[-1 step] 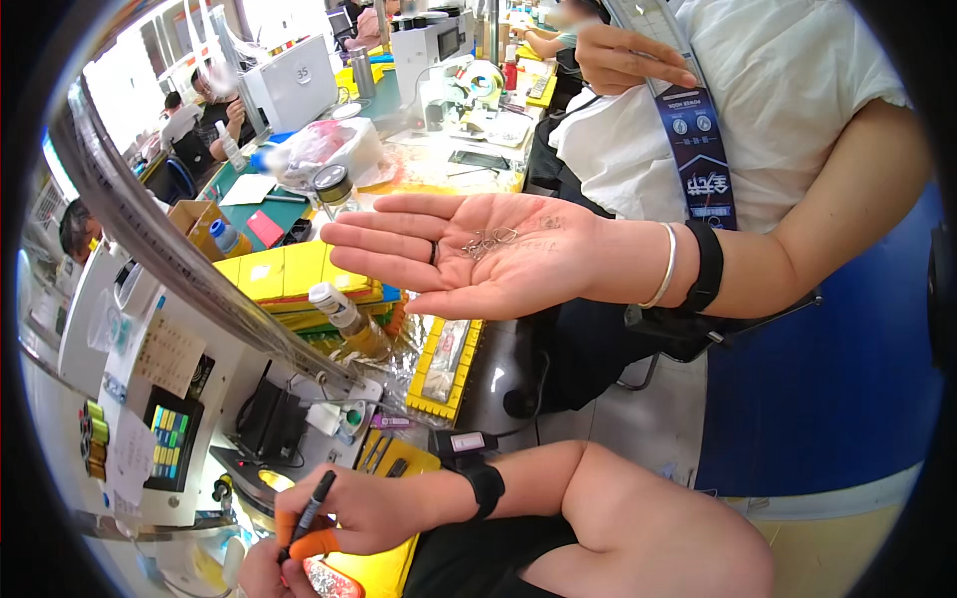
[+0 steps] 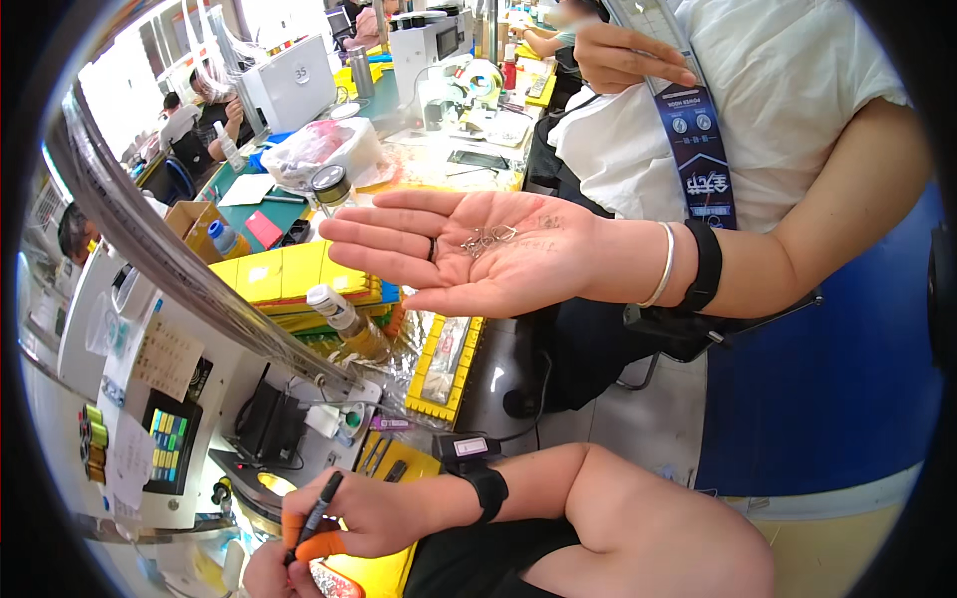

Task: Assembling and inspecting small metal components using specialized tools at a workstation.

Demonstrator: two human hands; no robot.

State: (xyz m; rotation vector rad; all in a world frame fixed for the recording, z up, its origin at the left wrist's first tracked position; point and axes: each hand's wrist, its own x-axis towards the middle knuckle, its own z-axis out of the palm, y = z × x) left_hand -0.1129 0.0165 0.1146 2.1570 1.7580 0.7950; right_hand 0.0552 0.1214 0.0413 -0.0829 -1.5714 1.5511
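Observation:
My right hand (image 2: 384, 510), with orange covers on two fingers and a black wristband, grips a black pen-shaped tool (image 2: 319, 506) at the lower left. My left hand (image 2: 265, 572), partly cut off by the lower edge, has its fingers curled together near the tool's lower end; what they pinch is too small to make out. Beside them lies a red-rimmed dish (image 2: 337, 580) of small pale bits on a yellow surface. Above, a co-worker's open palm (image 2: 543, 259) bears several small curved metal wires (image 2: 486, 239). The co-worker's other hand (image 2: 628, 58) holds a dark blue printed package (image 2: 695, 149).
Yellow trays (image 2: 289, 271) are stacked beyond my hands, with a white-capped bottle (image 2: 344, 319) by them. A metal post (image 2: 199, 274) slants across the left. A machine with a coloured keypad (image 2: 167, 448) stands far left. A white box (image 2: 291, 82) sits on the back table.
Both my hands have shifted slightly to the right, the tool still in the right one. The co-worker's palm has barely moved.

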